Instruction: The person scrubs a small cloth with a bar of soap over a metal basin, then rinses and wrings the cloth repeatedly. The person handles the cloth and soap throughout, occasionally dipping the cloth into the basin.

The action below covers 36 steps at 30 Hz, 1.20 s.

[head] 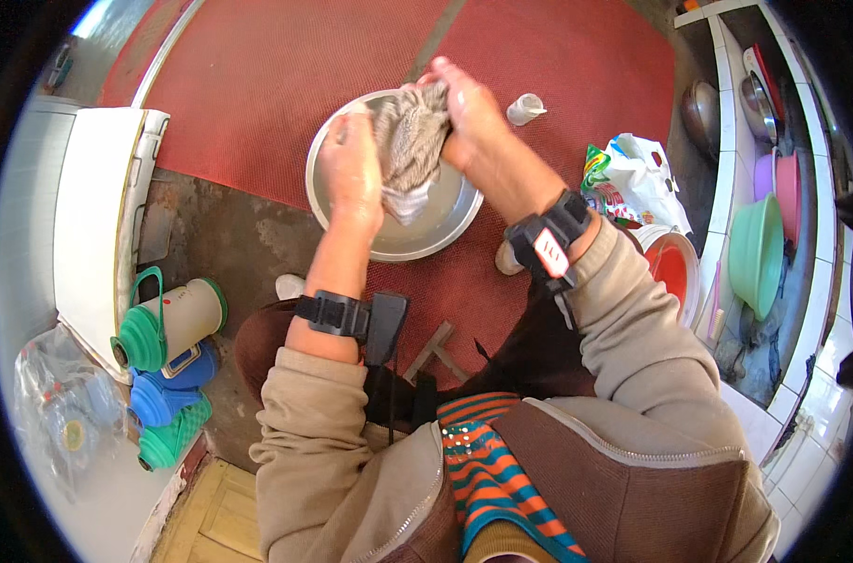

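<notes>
A wet grey-brown knit cloth (411,144), with a whitish lower end, is bunched between my two hands above a round metal basin (426,248). Cloudy liquid shows inside the basin. My left hand (352,165), its fingers curled, grips the cloth's left side. Against the upper right side of the cloth, my right hand (472,112) holds on with its fingers pointing away from me. Parts of the fingers are hidden behind the cloth and the hands themselves. Both wrists wear black strapped devices.
Red matting (293,84) covers the floor. A small open jar (525,110) stands right of the basin, near a printed plastic bag (634,179) and a red-lined bucket (671,267). Thermos flasks (187,317) stand at left. A tiled shelf holds a green basin (757,253) and a pink-handled brush (716,302).
</notes>
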### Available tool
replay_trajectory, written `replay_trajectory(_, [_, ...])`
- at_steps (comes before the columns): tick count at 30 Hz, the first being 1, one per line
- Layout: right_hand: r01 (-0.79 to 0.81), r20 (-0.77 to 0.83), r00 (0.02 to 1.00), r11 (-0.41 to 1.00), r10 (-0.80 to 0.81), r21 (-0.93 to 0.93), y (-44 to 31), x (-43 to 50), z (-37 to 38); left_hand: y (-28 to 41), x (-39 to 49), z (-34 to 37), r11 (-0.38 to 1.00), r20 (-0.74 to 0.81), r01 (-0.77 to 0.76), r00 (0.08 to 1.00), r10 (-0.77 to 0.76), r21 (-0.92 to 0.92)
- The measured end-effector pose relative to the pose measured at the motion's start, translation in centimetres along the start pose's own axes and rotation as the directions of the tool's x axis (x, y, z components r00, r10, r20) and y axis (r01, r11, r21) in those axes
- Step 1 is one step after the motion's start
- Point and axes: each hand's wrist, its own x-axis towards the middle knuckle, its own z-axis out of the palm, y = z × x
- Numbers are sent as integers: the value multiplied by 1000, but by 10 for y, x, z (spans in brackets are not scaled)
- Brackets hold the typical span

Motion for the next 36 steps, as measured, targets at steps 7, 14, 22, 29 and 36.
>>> replay_trajectory(7, [140,229,972,897,-45,-420,-20,-17,13,42,7,-28,822,323,339,925,-201,-458])
replay_trajectory(14, [408,225,909,863,-352,-299,-10,-14,16,45,-12,-22,924,449,151,893,25,-352])
replay_trajectory(22, [234,232,955,948,-183,-217,-33,-13,12,51,-5,-34,979,417,20,906,67,-201])
replay_trajectory(29, [372,384,911,705,-153,-603,-22,-32,26,54,6,-38,783,270,345,934,-233,-518])
replay_trajectory(36, [213,170,969,956,-180,-201,4,-21,37,52,-16,-15,812,408,250,913,-15,-528])
